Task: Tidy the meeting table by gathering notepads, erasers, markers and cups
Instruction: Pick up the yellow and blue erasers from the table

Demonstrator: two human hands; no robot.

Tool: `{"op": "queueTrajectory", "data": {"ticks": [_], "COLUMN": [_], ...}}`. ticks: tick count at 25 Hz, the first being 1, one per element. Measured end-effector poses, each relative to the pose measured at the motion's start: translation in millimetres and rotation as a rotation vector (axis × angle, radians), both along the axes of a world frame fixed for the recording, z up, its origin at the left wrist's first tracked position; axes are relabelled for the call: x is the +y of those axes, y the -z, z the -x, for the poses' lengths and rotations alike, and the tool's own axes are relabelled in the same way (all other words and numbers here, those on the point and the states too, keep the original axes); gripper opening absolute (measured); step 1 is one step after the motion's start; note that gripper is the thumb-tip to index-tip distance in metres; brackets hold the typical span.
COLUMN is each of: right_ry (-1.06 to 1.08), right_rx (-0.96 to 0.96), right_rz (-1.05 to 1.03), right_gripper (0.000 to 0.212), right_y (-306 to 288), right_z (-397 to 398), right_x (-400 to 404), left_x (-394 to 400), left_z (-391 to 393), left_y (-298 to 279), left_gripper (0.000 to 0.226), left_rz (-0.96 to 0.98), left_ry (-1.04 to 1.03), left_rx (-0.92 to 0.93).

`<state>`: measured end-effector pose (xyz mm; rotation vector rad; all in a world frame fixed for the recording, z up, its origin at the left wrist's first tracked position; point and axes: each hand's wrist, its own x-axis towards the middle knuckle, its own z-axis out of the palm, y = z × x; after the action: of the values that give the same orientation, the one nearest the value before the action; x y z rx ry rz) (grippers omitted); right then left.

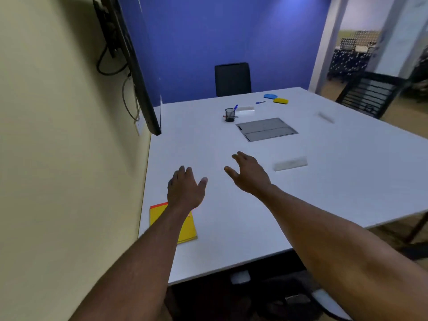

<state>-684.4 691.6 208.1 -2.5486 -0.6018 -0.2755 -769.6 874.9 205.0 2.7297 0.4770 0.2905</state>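
Observation:
Both hands hover over the white meeting table [335, 181], empty, fingers spread. My left hand [185, 188] is above the near left part; a yellow notepad [187, 230] with a red top edge lies under that forearm at the table's left edge. My right hand [249, 173] reaches farther toward the middle. Far across stand a black mesh pen cup [229, 115] holding a blue pen, a loose blue marker [260, 102], a blue eraser [270, 96] and a yellow eraser [280, 101].
A grey cable hatch [266, 129] is set into the table's middle. Blurred pale strips [290, 163] lie right of my right hand and farther back. A wall screen [136, 72] overhangs the left edge. A black chair [232, 79] stands at the far side.

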Motion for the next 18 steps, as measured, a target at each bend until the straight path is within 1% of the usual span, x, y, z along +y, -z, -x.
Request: {"op": "queueTrajectory", "data": {"ticks": [1,2,3,4,6,7,8,11,12,13,14,16,17,18], "right_ry": [0.044,0.102,0.096,0.154,0.290,0.337,0.331,0.475,0.519,0.523,0.548,0.623,0.647,0.660], "right_rx": [-0.072,-0.154,-0.165,-0.210,-0.288,-0.302,-0.264,-0.260,-0.249,-0.222,-0.213,-0.201,-0.197,-0.171], "right_rz": [0.034,0.069,0.113,0.137,0.146,0.151,0.163,0.175,0.185,0.184,0.203,0.194,0.194,0.188], "right_gripper": [0.066,0.070,0.073,0.074,0.076,0.077,0.077,0.078,0.078,0.078,0.079,0.079,0.079,0.080], "right_y": [-11,-31,-41,-52,-66,-75,-79,-77,-76,-77,-74,-67,-64,-62], "right_z": [5,11,10,15,30,37,38,55,62,64,68,79,84,87], "right_x": [-21,-57,-60,-87,-140,-180,-187,-275,-317,-325,-359,-424,-473,-482], "left_x": [-18,-50,-52,-77,-130,-171,-178,-271,-315,-321,-355,-426,-478,-487], "left_z": [-3,-11,-15,-18,-22,-25,-26,-31,-32,-33,-34,-42,-43,-44], "left_y": [-17,-38,-46,-62,-84,-94,-95,-100,-97,-95,-94,-80,-73,-69], "left_gripper": [0.072,0.074,0.076,0.079,0.085,0.087,0.088,0.091,0.091,0.091,0.090,0.090,0.089,0.088], "left_rz": [-0.045,-0.106,-0.125,-0.141,-0.179,-0.184,-0.175,-0.161,-0.157,-0.153,-0.143,-0.125,-0.132,-0.139], "left_ry": [0.058,0.101,0.079,0.111,0.220,0.275,0.284,0.451,0.495,0.496,0.527,0.607,0.639,0.655], "left_rx": [-0.037,-0.114,-0.176,-0.215,-0.246,-0.297,-0.335,-0.302,-0.320,-0.348,-0.339,-0.312,-0.321,-0.326]}}
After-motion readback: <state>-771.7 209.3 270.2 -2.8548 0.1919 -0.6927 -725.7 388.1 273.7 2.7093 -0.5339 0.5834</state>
